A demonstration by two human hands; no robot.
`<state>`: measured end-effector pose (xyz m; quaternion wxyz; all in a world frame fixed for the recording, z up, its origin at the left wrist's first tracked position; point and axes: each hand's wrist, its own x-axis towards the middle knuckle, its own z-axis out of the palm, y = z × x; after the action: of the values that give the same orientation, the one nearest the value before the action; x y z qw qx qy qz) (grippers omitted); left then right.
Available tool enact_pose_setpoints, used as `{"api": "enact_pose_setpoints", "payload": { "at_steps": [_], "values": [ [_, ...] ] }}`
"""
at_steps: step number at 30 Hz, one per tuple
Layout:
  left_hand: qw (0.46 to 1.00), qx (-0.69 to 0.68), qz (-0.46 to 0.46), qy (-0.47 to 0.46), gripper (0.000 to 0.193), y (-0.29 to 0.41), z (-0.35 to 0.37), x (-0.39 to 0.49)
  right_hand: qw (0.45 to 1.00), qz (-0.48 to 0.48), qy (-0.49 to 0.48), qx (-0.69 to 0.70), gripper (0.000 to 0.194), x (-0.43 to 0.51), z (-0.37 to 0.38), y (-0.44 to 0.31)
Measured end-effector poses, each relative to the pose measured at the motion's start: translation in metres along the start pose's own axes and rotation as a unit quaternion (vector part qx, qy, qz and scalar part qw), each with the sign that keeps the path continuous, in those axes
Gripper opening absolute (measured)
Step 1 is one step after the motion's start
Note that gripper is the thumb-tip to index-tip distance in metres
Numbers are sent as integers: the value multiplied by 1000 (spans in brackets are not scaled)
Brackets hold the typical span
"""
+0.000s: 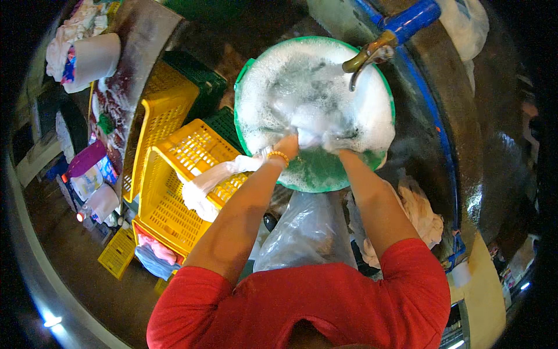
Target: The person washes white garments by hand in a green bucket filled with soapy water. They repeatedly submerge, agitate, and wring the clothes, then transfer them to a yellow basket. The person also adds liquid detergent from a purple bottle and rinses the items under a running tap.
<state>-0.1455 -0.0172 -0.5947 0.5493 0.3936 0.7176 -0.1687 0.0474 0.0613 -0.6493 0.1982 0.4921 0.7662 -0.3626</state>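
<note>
A round green plastic tub (239,118) in front of me holds water under thick white suds (375,104). My left hand (288,145), with a yellow beaded bracelet at the wrist, reaches into the near part of the tub. Its fingers are hidden beside a pale wet cloth (308,126) that shows through the foam. My right hand (342,151) is sunk in the suds on the other side of that cloth, with only the wrist end visible. Whether either hand grips the cloth cannot be seen. By my left wrist, a white cloth (222,173) hangs across the edge of a yellow plastic crate (174,218).
A brass tap (370,52) on a blue pipe (414,22) juts over the tub's far right. More yellow crates (157,126) and a dark green crate (196,78) stand left. Peach cloth (418,213) lies at right. Clear plastic sheeting (309,231) covers my front.
</note>
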Motion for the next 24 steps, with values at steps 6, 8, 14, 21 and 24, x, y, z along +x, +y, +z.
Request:
{"api": "enact_pose_setpoints", "payload": {
  "at_steps": [6,8,14,21,24],
  "values": [
    [978,141,-135,-69,52,-73,23,49,999,4,-29,-19,47,18,21,50],
    [980,148,-97,-92,49,-70,22,37,999,-19,-31,-25,46,1,23,50],
    [971,120,153,137,42,-27,0,-51,983,-144,97,56,42,-90,-18,-1],
    [788,-303,469,259,30,7,-22,-181,873,-335,191,300,22,-219,-184,-195],
    [765,-317,458,324,31,26,-56,-281,821,-447,197,295,24,-287,-237,-260]
  ]
}}
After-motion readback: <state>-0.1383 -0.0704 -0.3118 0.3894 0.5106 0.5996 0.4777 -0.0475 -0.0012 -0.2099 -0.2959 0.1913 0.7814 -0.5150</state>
